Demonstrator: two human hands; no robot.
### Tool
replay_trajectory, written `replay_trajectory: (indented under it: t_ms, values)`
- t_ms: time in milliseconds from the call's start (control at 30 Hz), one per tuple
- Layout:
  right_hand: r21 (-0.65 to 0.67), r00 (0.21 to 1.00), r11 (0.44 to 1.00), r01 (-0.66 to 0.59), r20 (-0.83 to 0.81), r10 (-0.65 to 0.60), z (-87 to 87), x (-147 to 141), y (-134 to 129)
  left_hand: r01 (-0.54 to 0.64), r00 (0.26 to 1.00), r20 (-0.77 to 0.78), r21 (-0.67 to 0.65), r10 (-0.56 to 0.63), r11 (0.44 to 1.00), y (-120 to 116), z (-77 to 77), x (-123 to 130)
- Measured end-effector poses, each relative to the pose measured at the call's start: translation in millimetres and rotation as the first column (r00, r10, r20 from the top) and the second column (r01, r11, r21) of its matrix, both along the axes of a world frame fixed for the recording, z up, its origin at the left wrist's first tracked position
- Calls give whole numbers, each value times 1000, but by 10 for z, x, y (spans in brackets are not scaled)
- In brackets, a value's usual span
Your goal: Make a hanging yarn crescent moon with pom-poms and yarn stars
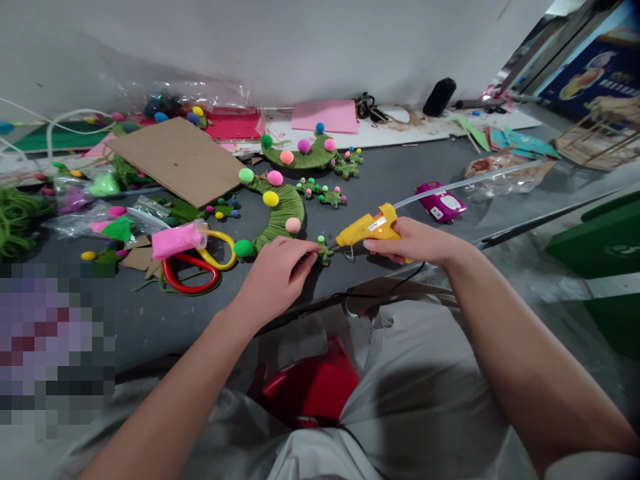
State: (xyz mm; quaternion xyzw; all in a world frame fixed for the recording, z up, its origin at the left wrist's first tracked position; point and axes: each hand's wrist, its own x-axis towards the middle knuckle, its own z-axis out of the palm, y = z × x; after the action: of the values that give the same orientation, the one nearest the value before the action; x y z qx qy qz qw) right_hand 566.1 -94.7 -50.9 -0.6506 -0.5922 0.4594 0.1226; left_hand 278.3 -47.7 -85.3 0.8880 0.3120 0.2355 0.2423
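My right hand [405, 240] is wrapped round a yellow hot glue gun [367, 227], a long clear glue stick [450, 189] jutting from its back. The gun's nozzle points left and meets or nearly meets a small green yarn-wrapped star [326, 255] with a light green pompom on it. The fingertips of my left hand [280, 277] pinch the star's left side. Just behind that hand lies a green yarn-wrapped crescent [285, 213] with several coloured pompoms. A second such crescent [305, 159] and several small pompom stars [331, 197] lie farther back.
Scissors [193, 283] with red and yellow handles lie left, under a pink packet [179, 240]. Brown cardboard [177, 160] and green yarn [20, 223] are farther left. A purple object [441, 202] sits to the right. The gun's black cable [400, 285] hangs by the table's front edge.
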Motion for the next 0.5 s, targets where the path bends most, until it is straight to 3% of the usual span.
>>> replay_trajectory:
  t_ms: [500]
  values:
    - [31, 1000, 999, 7, -4, -7, -8, -35, -8, -5, 1000, -10, -15, 5, 1000, -3, -4, 1]
